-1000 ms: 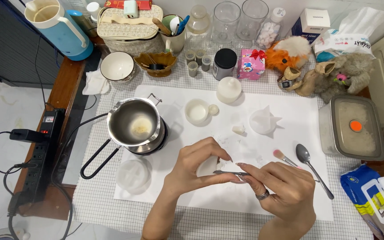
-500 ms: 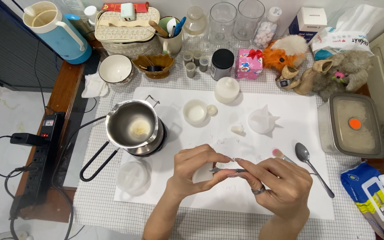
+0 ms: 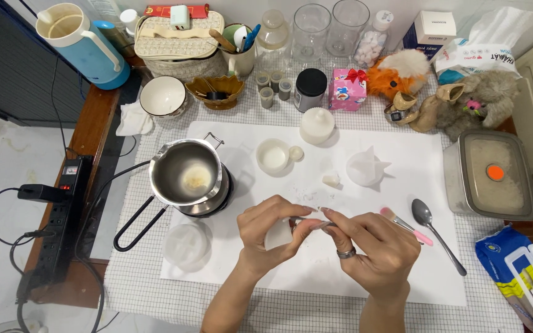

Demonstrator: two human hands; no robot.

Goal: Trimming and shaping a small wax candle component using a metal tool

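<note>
White mat (image 3: 402,259): hands (image 3: 272,231) pinch wax piece (image 3: 277,234)

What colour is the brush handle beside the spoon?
Pink, on the brush, seen in the head view.

A home craft table: melting pot (image 3: 186,176), plush toys (image 3: 473,102), jars (image 3: 311,28) crowd it.

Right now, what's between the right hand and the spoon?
Head view: only a pink brush, between right hand and spoon.
</note>
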